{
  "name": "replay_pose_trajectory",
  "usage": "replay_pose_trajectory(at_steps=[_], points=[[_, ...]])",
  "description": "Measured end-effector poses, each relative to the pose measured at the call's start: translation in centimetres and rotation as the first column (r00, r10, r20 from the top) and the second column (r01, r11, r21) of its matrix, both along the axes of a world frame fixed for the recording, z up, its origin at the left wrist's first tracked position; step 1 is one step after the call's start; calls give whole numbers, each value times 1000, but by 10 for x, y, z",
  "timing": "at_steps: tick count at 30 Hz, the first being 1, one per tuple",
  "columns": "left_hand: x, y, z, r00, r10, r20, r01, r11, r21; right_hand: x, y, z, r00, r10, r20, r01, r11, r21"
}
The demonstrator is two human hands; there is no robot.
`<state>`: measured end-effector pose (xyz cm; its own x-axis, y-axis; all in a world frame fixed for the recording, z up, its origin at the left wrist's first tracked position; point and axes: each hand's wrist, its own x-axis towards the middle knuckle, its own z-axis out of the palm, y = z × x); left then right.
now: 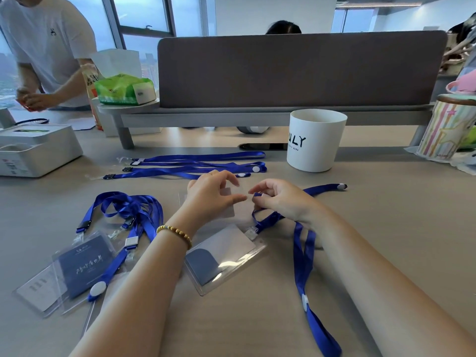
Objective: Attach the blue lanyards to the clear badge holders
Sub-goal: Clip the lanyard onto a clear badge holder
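Note:
My left hand [213,194] pinches a clear badge holder [229,210] by its top edge, lifted just above the desk. My right hand [280,199] pinches the clip end of a blue lanyard [302,256] right beside that edge; its strap loops under my wrist and trails toward me. Below my hands lies another clear badge holder [224,258] with a dark card, clipped to a lanyard. At the left sits a pile of holders with lanyards attached [85,261]. Several loose blue lanyards [195,164] lie stretched out beyond my hands.
A white cup [315,140] stands at the back right, a striped pouch [443,130] further right. A white box [36,150] sits at the left. A grey shelf with a divider panel [298,70] and a tissue pack [126,90] runs along the back. A person stands at the far left.

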<state>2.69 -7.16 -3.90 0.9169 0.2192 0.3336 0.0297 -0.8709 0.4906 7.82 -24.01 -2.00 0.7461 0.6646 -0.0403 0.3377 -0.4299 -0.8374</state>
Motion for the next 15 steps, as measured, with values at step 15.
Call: replay_pose_trajectory(at_steps=[15], points=[[-6,-4,14,988,-115,-106,99,985,-144,-1,3,-2,986,-24,165,29,999,-27]])
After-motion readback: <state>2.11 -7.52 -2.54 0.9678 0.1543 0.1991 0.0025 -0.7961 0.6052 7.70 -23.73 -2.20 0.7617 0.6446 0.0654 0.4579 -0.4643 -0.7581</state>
